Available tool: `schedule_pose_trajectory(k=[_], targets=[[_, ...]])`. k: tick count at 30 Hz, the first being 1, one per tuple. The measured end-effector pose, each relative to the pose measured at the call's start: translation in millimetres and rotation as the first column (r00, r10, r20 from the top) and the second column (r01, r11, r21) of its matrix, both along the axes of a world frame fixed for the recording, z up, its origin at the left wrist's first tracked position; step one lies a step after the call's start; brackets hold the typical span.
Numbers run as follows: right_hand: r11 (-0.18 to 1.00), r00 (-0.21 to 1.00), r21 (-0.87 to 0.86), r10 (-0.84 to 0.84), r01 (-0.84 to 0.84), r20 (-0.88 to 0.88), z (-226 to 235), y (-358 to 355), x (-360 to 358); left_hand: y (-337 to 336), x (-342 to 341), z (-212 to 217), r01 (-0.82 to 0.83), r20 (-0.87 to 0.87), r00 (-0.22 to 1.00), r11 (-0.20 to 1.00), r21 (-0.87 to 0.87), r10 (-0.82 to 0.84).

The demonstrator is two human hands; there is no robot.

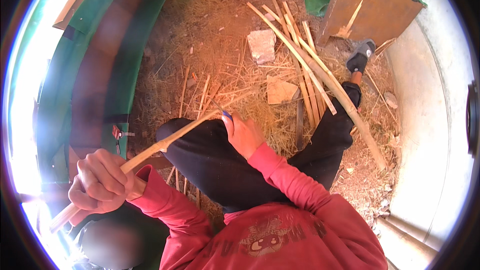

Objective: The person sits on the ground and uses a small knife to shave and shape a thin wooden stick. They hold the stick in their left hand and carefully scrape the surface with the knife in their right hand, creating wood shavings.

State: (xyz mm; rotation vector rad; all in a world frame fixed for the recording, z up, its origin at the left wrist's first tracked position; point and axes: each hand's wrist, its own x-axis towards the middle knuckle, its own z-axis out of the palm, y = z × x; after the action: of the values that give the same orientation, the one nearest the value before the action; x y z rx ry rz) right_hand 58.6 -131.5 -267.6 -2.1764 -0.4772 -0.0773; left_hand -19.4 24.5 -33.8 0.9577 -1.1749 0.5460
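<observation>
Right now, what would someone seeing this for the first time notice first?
Probably the long pale bamboo strip running across the middle, gripped low left by the left hand and met at its far end by the right hand, which holds a small blade over the raised knee in black trousers. Beyond, a bundle of split bamboo sticks lies on the straw-strewn ground.

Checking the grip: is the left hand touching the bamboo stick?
Touching. The head view shows the left hand with fingers wrapped around the bamboo stick, which passes through the fist.
</observation>
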Motion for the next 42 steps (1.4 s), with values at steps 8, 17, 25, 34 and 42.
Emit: schedule_pose_trajectory(k=[8, 17, 25, 34, 42], targets=[[0.977, 0.986, -0.155, -0.155, 0.144, -0.056, -92.0, -38.3, 12.5, -19.3, 3.2, 0.7, 0.035, -0.007, 0.999, 0.999, 0.014, -0.034], [1.000, 0.983, -0.009, 0.010, -0.012, -0.184, -63.5, -28.2, 16.5, -28.1, 9.2, -0.3, 0.158, 0.049, 0.986, 0.986, 0.054, -0.160], [0.988, 0.979, 0.059, 0.147, -0.140, -0.144, -3.3, -31.9, -9.8, -22.4, 7.9, -0.7, 0.213, 0.068, 0.974, 0.974, 0.073, -0.218], [0.965, 0.977, 0.191, 0.198, -0.181, -0.076, -15.2, -22.1, -2.4, -11.6, -2.9, -5.4, 0.236, 0.054, 0.969, 0.966, 0.110, -0.243], [1.000, 0.975, 0.003, 0.003, -0.002, -0.223, -66.7, -29.5, 20.2, -8.2, -10.5, -8.8, 0.224, 0.045, 0.972, 0.970, 0.094, -0.229]])
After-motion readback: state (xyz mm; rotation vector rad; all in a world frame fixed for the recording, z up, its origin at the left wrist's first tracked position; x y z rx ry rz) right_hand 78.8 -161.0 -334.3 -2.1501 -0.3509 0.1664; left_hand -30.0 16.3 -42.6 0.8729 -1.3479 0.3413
